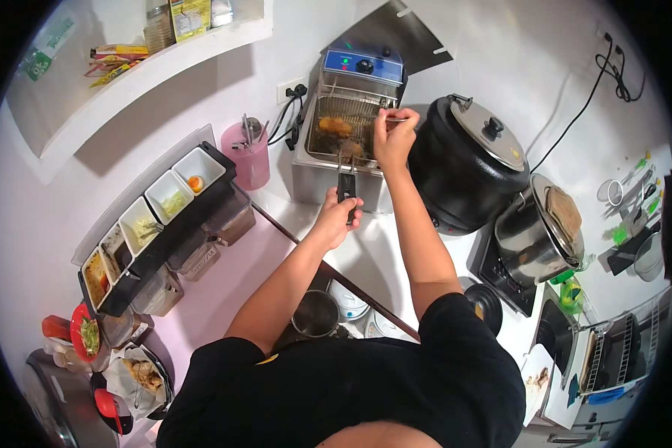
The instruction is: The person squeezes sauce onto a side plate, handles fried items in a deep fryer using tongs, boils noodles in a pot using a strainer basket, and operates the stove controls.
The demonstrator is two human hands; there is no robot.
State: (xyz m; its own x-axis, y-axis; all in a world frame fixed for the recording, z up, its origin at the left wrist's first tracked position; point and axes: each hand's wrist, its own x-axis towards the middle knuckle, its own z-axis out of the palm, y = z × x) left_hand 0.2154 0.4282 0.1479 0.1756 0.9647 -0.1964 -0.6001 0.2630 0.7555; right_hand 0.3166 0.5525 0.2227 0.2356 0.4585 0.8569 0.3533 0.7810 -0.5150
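The black handle (347, 188) of the wire fryer basket (362, 110) is gripped in my left hand (337, 219). A deep fryer (334, 181) with a blue control panel (364, 67) surrounds the basket. Inside lie an orange-brown fried piece (335, 126) and a darker brown piece (351, 148). Above the fryer's right edge, my right hand (393, 140) is closed, its fingers pinched around a thin metal utensil whose kind I cannot make out. Part of the basket is hidden behind this hand.
A black soup kettle (455, 168) stands right of the fryer, near a steel pot (534, 235) on a black cooker (493, 276). A pink cup (246, 160) of utensils is on the left, beside a rack of white ingredient trays (204, 166). Power cords (285, 127) hang behind the cup.
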